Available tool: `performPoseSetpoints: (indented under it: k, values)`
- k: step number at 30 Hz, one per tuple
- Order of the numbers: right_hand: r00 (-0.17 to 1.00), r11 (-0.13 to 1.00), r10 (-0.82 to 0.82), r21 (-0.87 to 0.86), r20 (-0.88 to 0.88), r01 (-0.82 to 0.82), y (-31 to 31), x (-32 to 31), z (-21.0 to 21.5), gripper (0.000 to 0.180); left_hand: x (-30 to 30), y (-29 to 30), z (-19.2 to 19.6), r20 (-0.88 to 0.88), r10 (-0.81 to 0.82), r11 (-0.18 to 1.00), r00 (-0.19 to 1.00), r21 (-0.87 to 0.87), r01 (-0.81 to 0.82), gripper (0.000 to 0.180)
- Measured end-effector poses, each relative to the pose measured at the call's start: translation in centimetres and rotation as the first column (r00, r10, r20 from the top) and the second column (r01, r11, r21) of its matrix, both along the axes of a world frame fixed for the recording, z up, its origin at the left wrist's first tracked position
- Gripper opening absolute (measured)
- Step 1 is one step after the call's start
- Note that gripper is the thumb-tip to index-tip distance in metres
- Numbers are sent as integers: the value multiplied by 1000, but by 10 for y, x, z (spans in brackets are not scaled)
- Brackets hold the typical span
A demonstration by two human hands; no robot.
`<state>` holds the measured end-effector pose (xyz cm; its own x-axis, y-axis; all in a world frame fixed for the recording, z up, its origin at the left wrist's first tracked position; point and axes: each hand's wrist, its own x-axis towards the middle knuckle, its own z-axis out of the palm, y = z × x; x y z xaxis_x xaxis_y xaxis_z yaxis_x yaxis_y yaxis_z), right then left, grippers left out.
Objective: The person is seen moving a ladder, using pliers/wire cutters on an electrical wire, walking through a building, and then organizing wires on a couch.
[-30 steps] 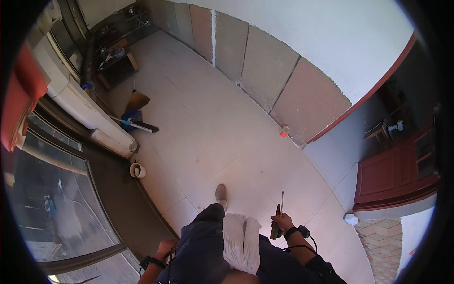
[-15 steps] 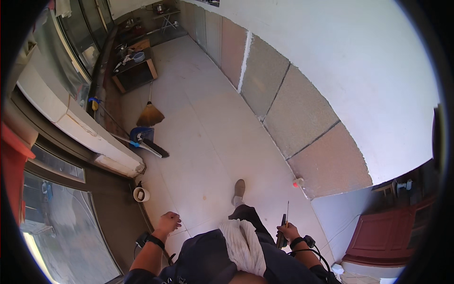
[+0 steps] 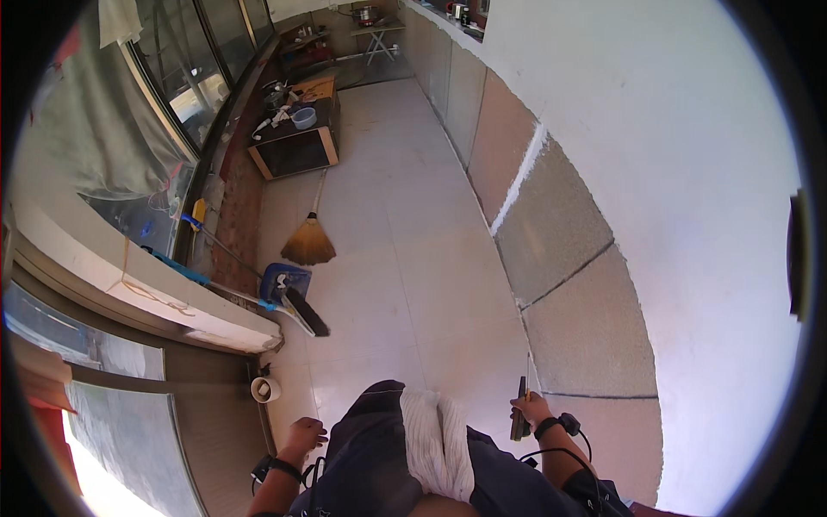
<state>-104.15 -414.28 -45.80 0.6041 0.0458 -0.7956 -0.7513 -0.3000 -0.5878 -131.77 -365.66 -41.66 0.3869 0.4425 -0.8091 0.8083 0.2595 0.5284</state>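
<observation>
the grip of the right hand [image 3: 532,407] is closed around the dark handle of a thin tool [image 3: 521,405], a knife or scraper by the look of it, though it is too small to tell which; its slim blade points up and away from the body, close to the low wall [image 3: 568,258] on the right, probably kept upright so it stays clear of the legs. the left hand [image 3: 303,432] hangs loose and half open by the hip, holding nothing, near the small white cup [image 3: 265,389] that sits on the floor at the foot of the window frame. a white cloth [image 3: 431,439] is draped over the front of the dark clothing, likely tucked there to keep both hands free. ahead, the tiled floor [image 3: 396,258] runs as a long narrow strip between the window side and the wall. a broom [image 3: 310,241] and a blue dustpan [image 3: 284,280] with a long-handled brush lean against the left edge, and a wooden box [image 3: 297,146] further on narrows the left side, leaving open room down the middle and along the right.
</observation>
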Motion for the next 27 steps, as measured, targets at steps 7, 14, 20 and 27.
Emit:
performPoseSetpoints:
  k: [7,14,20,27]
  values:
    - [995,997,75,13,70,-76,119,197,7,26,136,63,-37,2,-17,998,1000,-65,17,23]
    - [991,992,125,-22,-57,-126,191,315,14,25,336,162,-22,57,53,999,997,-15,-52,22]
    - [992,994,99,-36,-73,-102,245,440,13,24,487,249,-16,164,34,999,986,26,-39,23]
    - [984,985,173,-19,-47,-174,323,624,-5,21,644,306,-20,83,70,994,994,72,-76,24]
